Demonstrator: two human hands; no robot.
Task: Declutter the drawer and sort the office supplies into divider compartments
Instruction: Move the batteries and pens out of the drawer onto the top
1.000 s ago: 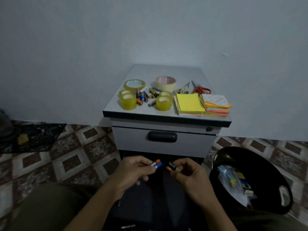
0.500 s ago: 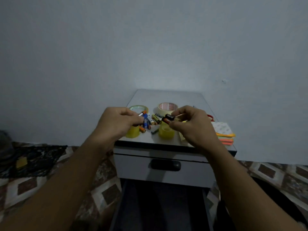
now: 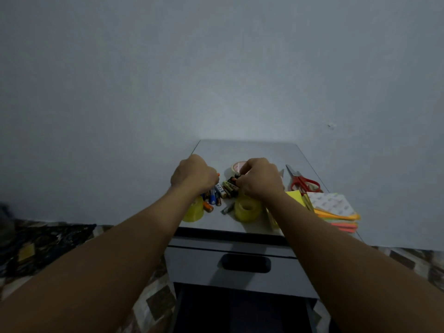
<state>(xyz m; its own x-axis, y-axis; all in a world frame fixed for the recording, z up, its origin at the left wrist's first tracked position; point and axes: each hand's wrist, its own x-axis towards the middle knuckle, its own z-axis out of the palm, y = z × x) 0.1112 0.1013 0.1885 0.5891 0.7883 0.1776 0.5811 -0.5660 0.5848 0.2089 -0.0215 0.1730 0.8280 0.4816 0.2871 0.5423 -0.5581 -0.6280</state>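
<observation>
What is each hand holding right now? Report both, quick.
Left hand: fingers curled round an orange-tipped battery.
Right hand: pinching a dark battery.

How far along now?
Done: yellow tape rolls, red-handled scissors, coloured paper pads grouped on the grey cabinet top. In hand: left hand grips an orange-tipped battery, right hand pinches a black battery over the battery pile. Left: compartment sorting; open dark drawer shows no dividers.

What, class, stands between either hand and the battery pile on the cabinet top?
Nothing visible. The left hand, gripping an orange-tipped battery, and the right hand, pinching a dark battery, both reach the battery pile; yellow tape rolls sit nearer the front edge.
</observation>
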